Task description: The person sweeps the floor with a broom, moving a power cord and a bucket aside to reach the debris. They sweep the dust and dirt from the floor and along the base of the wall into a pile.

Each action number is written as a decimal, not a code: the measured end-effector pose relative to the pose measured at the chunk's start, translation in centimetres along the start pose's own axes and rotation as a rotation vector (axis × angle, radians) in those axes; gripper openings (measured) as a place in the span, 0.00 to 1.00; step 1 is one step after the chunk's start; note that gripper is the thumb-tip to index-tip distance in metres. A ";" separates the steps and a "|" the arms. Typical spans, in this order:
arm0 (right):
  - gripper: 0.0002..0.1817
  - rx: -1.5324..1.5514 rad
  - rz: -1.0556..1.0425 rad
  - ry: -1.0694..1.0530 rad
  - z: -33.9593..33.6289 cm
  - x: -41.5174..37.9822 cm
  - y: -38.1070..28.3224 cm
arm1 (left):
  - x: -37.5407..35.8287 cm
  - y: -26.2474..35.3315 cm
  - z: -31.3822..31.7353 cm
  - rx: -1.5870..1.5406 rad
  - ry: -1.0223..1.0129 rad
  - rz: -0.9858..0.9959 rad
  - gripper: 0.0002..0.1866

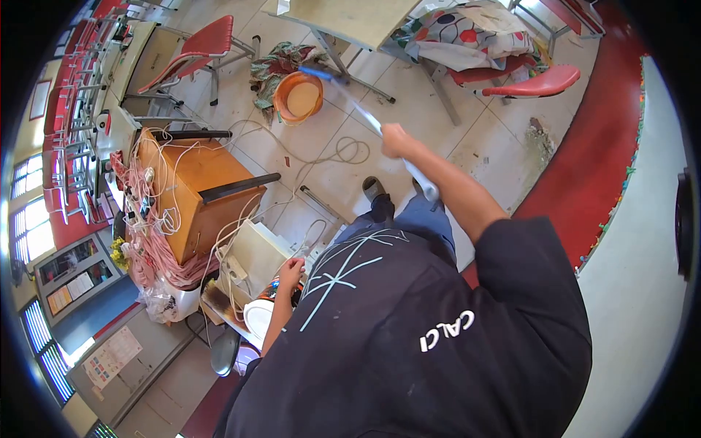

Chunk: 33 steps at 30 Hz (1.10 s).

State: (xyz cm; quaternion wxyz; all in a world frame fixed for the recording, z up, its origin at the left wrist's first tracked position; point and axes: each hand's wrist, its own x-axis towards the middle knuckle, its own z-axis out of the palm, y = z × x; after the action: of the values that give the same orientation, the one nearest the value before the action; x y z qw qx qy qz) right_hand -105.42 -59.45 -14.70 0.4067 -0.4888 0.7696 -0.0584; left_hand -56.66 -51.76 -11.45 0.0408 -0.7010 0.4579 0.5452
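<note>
Fisheye head view, looking steeply down over dark shirt [409, 343]; torso blocks most of floor below centre. Legs mostly hidden, only one shoe [373, 187] showing at 12 o'clock of shirt.

Right hand [394, 140] fisted around long pale handle [380, 130], held out ahead. Handle running diagonally: lower end passing behind right forearm toward 5 o'clock, upper end toward 10 o'clock, ending in blue head [319, 72] at rim of orange basin [298, 97]. Head motion-blurred, shape hard to make out; touching basin or just above it, cannot tell.

Left hand [290, 274] down at 8 o'clock from right hand, fingers curled, resting on cluttered stand beside cream box [257, 255]. Holding anything or not: cannot tell, palm side hidden. White plate [257, 318] just under wrist, partly cut off by forearm.

Around:
- Wooden cabinet [193, 190] lying tilted at 9 o'clock of left hand, draped in tangled white cables [157, 201]; cable loop [343, 152] on tiled floor between cabinet and right hand.
- Patterned cloth [281, 62] behind basin.
- Red chair [201, 51] at 10 o'clock of basin, second red chair [537, 82] at 2 o'clock of right hand, fabric heap [467, 33] above it.
- Table [350, 18] cut off by top edge.
</note>
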 end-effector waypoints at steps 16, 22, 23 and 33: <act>0.25 0.037 0.283 0.064 1.1 -24.3 10.2 | 8.5 4.8 2.5 -0.195 -0.178 0.075 0.13; 0.27 0.337 0.333 0.100 -1.8 -28.8 6.1 | 10.7 14.1 5.7 -0.085 -0.274 0.248 0.15; 0.29 0.378 0.269 0.117 -1.8 -28.5 5.8 | 10.7 15.0 6.1 -0.095 -0.288 0.248 0.15; 0.05 1.239 0.291 -0.199 6.4 -11.2 9.3 | 10.7 8.7 3.2 0.252 -0.234 0.137 0.14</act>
State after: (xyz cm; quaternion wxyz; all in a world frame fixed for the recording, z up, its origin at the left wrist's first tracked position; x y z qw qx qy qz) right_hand -105.41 -43.71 -17.08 0.6867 -0.0573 0.6104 -0.3907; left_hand -65.04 -61.38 -17.45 0.1439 -0.5894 0.5615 0.5627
